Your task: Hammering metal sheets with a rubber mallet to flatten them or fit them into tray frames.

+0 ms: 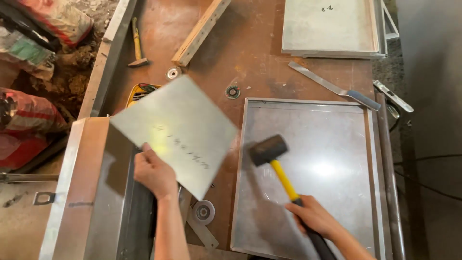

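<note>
A: While the counter (250,62) carries everything, biggest item on it is the shallow metal tray (310,168), right of centre, rim up on all sides. Nothing lying inside it; only the mallet head hovers over its left edge.

B: Hands?

A: Right hand (313,217) closed around the black grip of a rubber mallet (279,171), yellow shaft, black head blurred. Left hand (155,174) pinches the lower edge of a loose metal sheet (175,132), fingers wrapped over it, sheet tilted and lifted off the counter, just left of the tray.

B: Second tray?

A: Yes, another flat metal tray (329,26) at the far edge, well apart from the hands. Cannot tell if anything sits in it.

B: Clutter in the way?

A: Folded steel section (96,192) under the left hand at the near-left corner. Wooden batten (199,32) lying diagonally at the far side. Flat metal strip (332,86) between the two trays. Small hammer (137,45) far left. Three round discs: one (204,212) near the left wrist, one (233,91) just beyond the near tray's corner, one (173,73) past the sheet's top corner.
</note>
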